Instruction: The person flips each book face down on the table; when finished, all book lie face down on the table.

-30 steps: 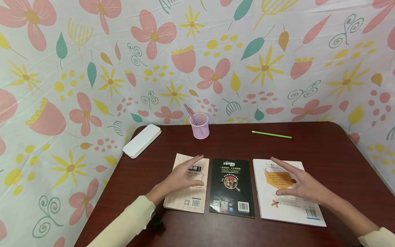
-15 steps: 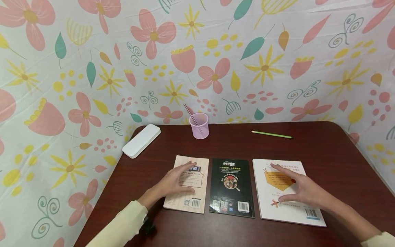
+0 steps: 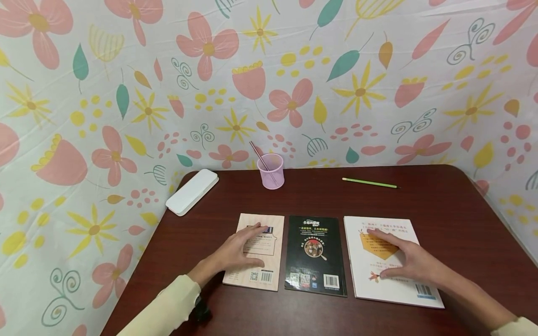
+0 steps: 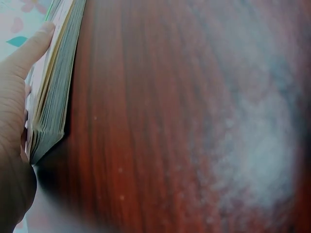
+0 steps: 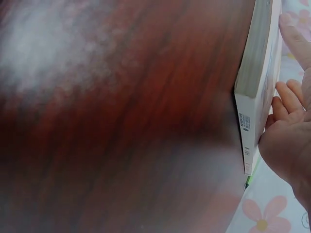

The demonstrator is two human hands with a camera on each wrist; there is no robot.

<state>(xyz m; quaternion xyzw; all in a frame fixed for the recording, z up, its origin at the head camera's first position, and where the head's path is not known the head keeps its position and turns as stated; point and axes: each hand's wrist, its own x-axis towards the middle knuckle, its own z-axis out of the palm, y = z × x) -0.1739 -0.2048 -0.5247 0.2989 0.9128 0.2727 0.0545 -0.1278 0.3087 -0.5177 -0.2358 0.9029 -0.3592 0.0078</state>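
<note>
Three books lie side by side on the table, back covers up. My left hand (image 3: pixel 235 251) is over the beige book (image 3: pixel 273 261) at the left, with thumb and fingers spread apart. In the left wrist view, the thumb reaches that book's cover beside its page edges (image 4: pixel 58 92). My right hand (image 3: pixel 416 262) is over the white book (image 3: pixel 378 291) at the right, fingers extended. In the right wrist view the fingers (image 5: pixel 290 97) lie close along the cover; whether they press on it I cannot tell. Between the hands lies the black book (image 3: pixel 308 277), untouched.
On the dark red-brown table (image 3: pixel 311 200), a white case (image 3: pixel 192 191) sits at the back left. A lilac cup (image 3: pixel 271 175) holding a striped pencil or stick stands near the flowered cloth (image 3: pixel 294 70). A green pencil (image 3: pixel 370 182) lies at the back right.
Both hands have come down closer to the outer books. The left hand has also shifted slightly left. All three books have stayed in place.
</note>
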